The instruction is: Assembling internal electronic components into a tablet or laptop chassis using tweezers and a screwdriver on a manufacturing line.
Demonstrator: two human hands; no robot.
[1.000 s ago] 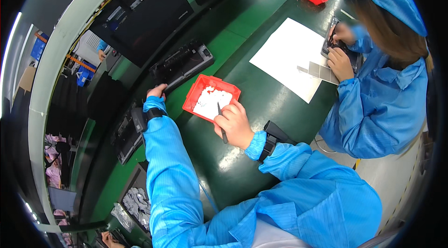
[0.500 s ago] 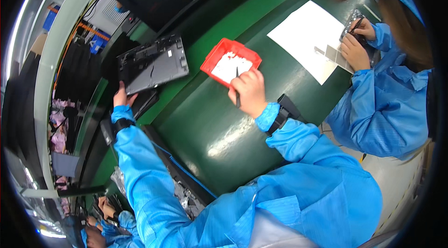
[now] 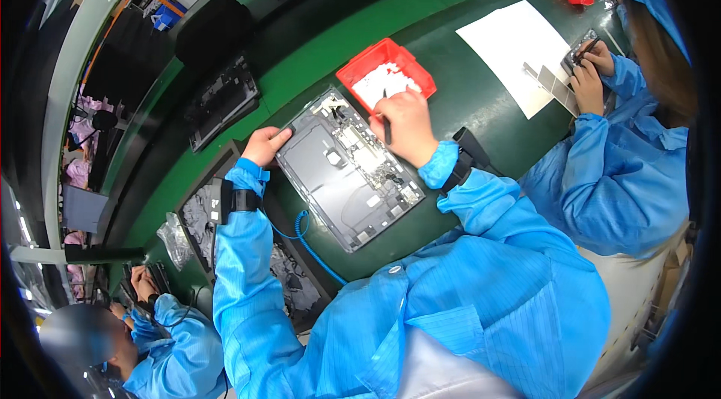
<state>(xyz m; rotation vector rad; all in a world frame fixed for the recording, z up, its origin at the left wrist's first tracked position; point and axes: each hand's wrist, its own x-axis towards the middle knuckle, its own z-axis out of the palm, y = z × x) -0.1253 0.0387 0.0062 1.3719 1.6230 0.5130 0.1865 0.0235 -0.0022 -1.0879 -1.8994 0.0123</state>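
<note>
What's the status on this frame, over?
Left hand grips the grey panel at its edge. Right hand holds a dark tool over it. Red tray just behind.

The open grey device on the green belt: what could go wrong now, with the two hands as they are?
1. The right hand holds a thin dark tool over the bare parts of the device; a slip might scratch them.
2. The left hand grips only one corner, so the device may turn.
3. The red tray lies close behind the right hand and could get knocked.
</note>
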